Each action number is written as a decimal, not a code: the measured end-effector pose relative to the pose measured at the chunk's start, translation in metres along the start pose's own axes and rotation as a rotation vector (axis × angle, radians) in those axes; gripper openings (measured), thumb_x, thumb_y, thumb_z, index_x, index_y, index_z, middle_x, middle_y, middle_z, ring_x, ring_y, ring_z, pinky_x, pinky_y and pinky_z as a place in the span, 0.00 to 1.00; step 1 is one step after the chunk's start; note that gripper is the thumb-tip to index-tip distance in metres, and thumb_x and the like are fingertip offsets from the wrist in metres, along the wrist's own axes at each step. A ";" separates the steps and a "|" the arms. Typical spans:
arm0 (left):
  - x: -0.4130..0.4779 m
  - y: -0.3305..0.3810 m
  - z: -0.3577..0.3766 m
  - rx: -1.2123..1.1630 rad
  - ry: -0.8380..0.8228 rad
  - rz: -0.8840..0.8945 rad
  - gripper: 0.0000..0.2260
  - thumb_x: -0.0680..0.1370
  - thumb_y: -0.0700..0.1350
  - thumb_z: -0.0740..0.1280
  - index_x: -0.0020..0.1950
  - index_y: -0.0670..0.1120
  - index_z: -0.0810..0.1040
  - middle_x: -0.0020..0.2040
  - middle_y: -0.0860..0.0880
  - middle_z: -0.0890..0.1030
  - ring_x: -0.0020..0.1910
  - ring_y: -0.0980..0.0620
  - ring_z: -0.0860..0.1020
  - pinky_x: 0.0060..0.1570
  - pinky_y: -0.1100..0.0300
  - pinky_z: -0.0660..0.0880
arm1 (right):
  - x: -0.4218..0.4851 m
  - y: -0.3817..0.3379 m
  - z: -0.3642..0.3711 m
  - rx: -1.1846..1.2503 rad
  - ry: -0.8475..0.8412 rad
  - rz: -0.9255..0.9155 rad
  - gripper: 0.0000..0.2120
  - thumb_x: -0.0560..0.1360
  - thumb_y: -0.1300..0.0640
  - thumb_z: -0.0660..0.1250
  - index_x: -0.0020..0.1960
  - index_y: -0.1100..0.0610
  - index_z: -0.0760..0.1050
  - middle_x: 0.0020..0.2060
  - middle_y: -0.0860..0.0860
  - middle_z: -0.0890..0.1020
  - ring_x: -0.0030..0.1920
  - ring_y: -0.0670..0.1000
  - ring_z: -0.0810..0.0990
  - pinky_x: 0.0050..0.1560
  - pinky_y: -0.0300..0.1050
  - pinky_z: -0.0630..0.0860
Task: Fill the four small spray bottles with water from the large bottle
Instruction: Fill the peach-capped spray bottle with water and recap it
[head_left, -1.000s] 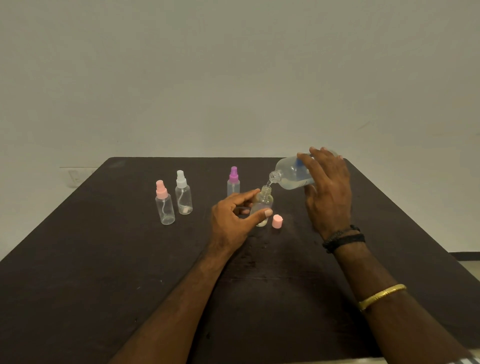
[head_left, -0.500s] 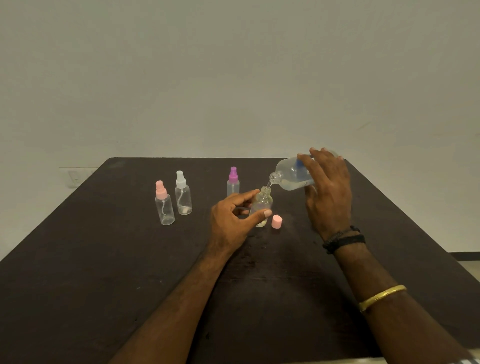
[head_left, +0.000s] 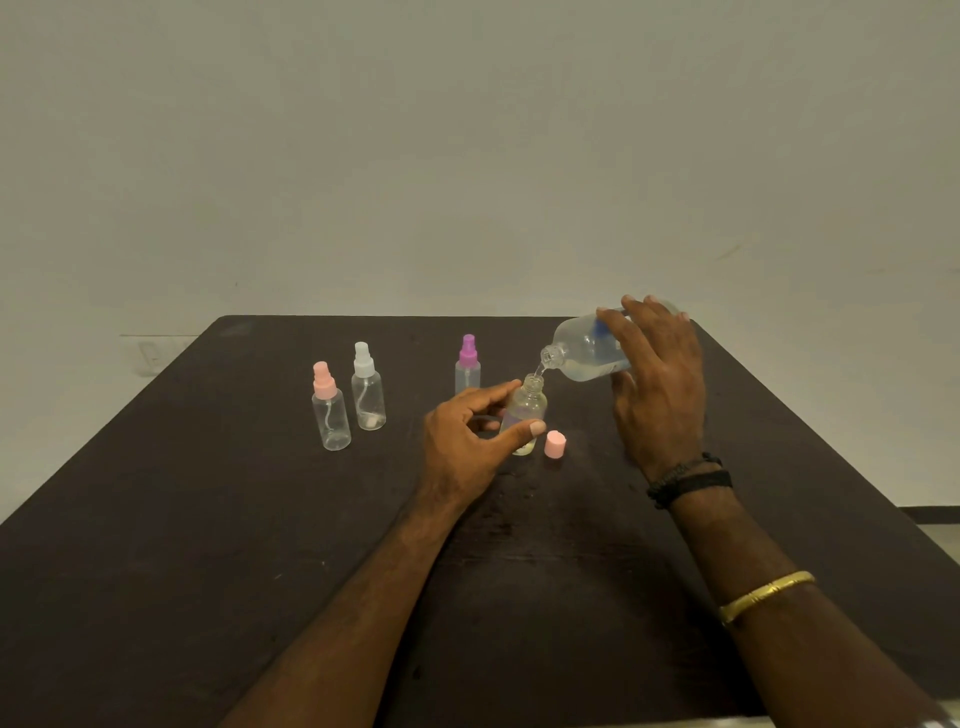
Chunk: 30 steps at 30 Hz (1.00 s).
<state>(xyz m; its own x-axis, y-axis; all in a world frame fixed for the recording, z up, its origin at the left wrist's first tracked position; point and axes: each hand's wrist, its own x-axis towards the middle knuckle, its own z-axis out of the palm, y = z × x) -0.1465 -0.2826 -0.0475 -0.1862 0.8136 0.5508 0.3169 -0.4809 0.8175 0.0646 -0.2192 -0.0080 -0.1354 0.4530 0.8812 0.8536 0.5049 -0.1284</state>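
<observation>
Pouring from the large bottle (head_left: 582, 348), the person's right hand (head_left: 657, 384) held it tipped nearly on its side above the dark desk (head_left: 208, 519). The fingers (head_left: 613, 325) were wrapped over the top of its clear body and the thumb sat underneath. The bottle's open mouth pointed down and left, and a thin stream of water ran from it into the neck of the uncapped spray bottle (head_left: 525, 410) just below. A blue patch of label showed on the large bottle beside the fingers, too small and blurred for me to read any writing or brand.

The left hand (head_left: 467, 441) steadied the uncapped spray bottle upright on the desk, forefinger and thumb clamped on its sides and the other fingers curled behind. A loose pink cap (head_left: 555, 445) stood on the desk just to the right of it.

The purple-topped spray bottle (head_left: 467, 364) stood upright close behind the left hand. Well to the left, the white-topped spray bottle (head_left: 368, 395) and the pink-topped spray bottle (head_left: 330, 410) stood side by side, the pink one nearer me. None of the small bottles showed any lettering I could make out.

Black bands (head_left: 685, 480) circled the right wrist, and a gold bangle (head_left: 766, 595) sat further up the forearm.
</observation>
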 end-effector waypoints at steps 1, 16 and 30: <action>0.000 0.000 0.000 0.000 -0.002 0.000 0.25 0.70 0.49 0.81 0.65 0.45 0.83 0.57 0.50 0.86 0.51 0.56 0.84 0.51 0.63 0.82 | 0.000 0.000 0.000 -0.001 0.000 0.000 0.33 0.71 0.74 0.71 0.73 0.52 0.73 0.73 0.56 0.74 0.77 0.58 0.67 0.79 0.62 0.59; 0.000 -0.002 -0.001 0.005 -0.019 -0.015 0.25 0.70 0.50 0.81 0.65 0.47 0.83 0.57 0.52 0.86 0.52 0.55 0.84 0.53 0.58 0.83 | -0.001 -0.001 0.002 0.010 -0.007 0.001 0.32 0.72 0.73 0.72 0.72 0.53 0.74 0.72 0.56 0.75 0.76 0.59 0.68 0.78 0.63 0.61; 0.000 0.001 -0.001 0.004 -0.020 -0.004 0.23 0.70 0.49 0.81 0.65 0.49 0.83 0.56 0.54 0.85 0.51 0.56 0.84 0.51 0.60 0.83 | -0.001 -0.002 -0.001 0.022 -0.006 0.001 0.32 0.72 0.74 0.70 0.72 0.53 0.74 0.73 0.56 0.74 0.77 0.59 0.67 0.79 0.63 0.60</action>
<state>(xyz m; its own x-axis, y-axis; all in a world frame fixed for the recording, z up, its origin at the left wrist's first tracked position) -0.1472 -0.2835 -0.0466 -0.1691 0.8216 0.5444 0.3203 -0.4766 0.8187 0.0631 -0.2214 -0.0079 -0.1372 0.4578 0.8784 0.8426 0.5201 -0.1395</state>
